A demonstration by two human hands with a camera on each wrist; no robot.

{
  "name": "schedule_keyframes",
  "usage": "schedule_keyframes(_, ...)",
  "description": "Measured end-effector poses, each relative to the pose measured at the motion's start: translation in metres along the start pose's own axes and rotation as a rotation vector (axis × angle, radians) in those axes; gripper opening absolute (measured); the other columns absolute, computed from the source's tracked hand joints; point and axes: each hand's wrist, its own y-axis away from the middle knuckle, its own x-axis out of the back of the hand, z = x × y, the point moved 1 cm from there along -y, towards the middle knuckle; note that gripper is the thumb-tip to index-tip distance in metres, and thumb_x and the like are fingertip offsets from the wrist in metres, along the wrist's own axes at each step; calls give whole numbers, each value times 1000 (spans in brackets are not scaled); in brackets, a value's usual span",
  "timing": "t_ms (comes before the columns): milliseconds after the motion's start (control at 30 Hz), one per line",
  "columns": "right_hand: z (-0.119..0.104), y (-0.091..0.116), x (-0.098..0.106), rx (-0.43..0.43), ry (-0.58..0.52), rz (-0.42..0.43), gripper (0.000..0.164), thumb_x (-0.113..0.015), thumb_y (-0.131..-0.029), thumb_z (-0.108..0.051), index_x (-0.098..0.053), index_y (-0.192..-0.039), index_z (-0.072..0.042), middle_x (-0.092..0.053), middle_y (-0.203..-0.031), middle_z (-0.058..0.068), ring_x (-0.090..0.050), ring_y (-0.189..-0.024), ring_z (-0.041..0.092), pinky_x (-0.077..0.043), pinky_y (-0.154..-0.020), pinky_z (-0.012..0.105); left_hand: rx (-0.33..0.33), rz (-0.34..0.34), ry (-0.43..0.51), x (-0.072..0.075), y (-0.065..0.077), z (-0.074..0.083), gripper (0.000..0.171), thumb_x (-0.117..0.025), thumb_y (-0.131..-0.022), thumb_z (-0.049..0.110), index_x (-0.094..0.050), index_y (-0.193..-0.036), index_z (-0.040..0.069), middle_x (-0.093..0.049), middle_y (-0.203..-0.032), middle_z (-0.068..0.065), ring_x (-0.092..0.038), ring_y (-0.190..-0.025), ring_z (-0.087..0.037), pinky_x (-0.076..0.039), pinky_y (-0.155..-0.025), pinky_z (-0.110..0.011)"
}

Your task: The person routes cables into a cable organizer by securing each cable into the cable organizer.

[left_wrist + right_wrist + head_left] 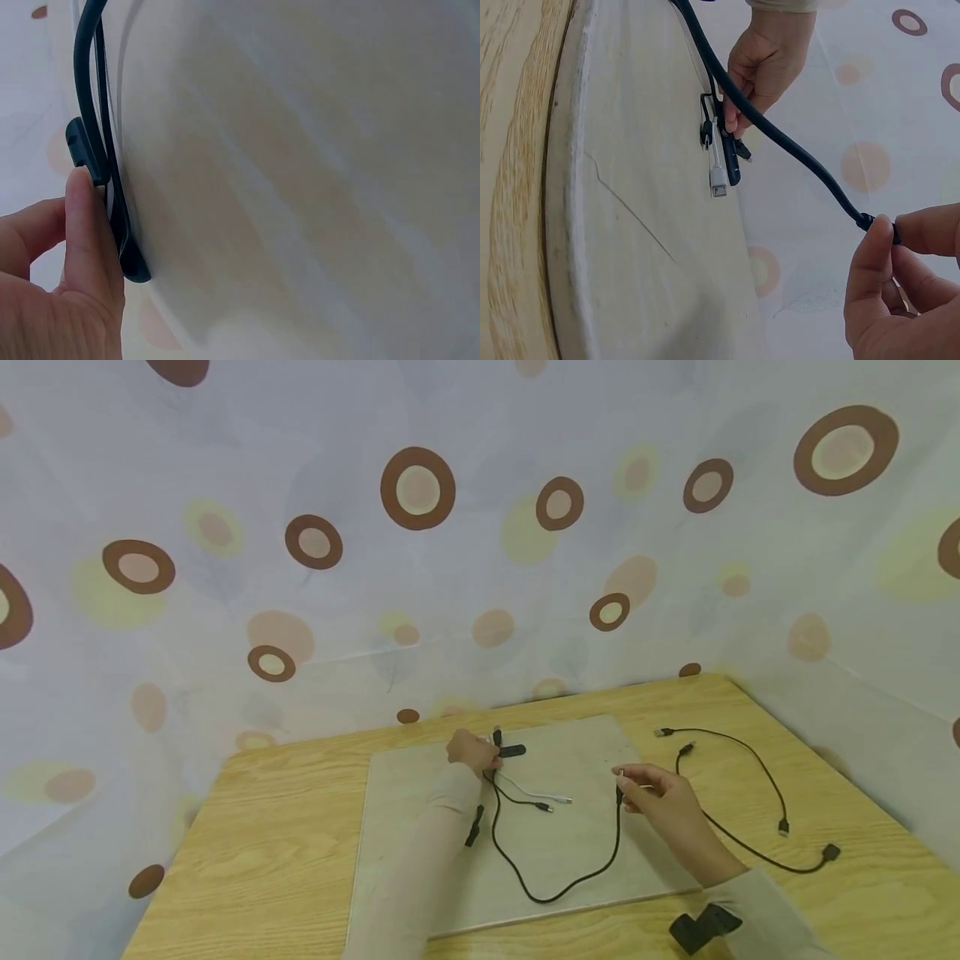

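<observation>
My left hand [468, 750] is at the back of the pale board, pinching the plug end of a black USB cable [542, 900]. In the left wrist view its fingertips are on the black plug [84, 154]. Under those fingers a dark, flat, rounded strip [513, 750] lies on the board. My right hand [667, 802] holds up the cable's other plug between thumb and fingers, over the board's right side. Between both hands the cable sags in a wide loop. A white cable [534, 794] and a thinner black cable [521, 802] run out beside the left hand.
The pale board [420, 893] lies on a wood-grain table [285, 827]. Right of it are two more black cables, a shorter one [757, 760] and a longer one [750, 850]. A patterned sheet [480, 560] hangs behind the table and along its right side.
</observation>
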Motion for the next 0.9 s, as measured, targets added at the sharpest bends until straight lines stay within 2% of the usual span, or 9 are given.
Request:
schedule_keyframes(233,0,0,0,1,7,-8,38,-57,-98,-19,-55,-125,8,-61,-120,13,-59,-84,3,-54,-74,20,5,9,-3,-2,4,1,15,-70,-83,1,-66,-95,-6,-65,-58,-9,-58,-40,-9,-52,-52,-22)
schedule_keyframes(333,-2,-3,0,8,6,-3,40,-58,-97,-21,-55,-125,7,-62,-121,10,-60,-84,2,-53,-75,19,4,7,23,-2,6,1,15,-69,-83,-1,-66,-95,-8,-66,-59,-10,-58,-40,-9,-52,-51,-22)
schedule_keyframes(567,-9,-12,0,46,10,-4,41,-58,-97,-23,-55,-126,6,-60,-125,11,-60,-86,1,-53,-77,19,35,-23,173,1,3,-3,27,-68,-81,-5,-61,-107,-11,-67,-71,-17,-59,-41,-10,-53,-49,-21)
schedule_keyframes(700,-13,-16,2,54,34,-4,41,-57,-98,-23,-55,-126,7,-59,-126,14,-59,-85,0,-53,-76,18,59,-26,221,1,3,-5,34,-68,-80,-6,-60,-112,-12,-68,-69,-18,-58,-39,-9,-52,-49,-20)
schedule_keyframes(900,-14,-26,3,66,51,-17,40,-56,-98,-22,-55,-126,7,-57,-126,19,-59,-85,1,-53,-77,18,61,-4,177,1,3,-4,34,-70,-79,-3,-62,-111,-10,-65,-59,-10,-56,-38,-7,-51,-47,-18)
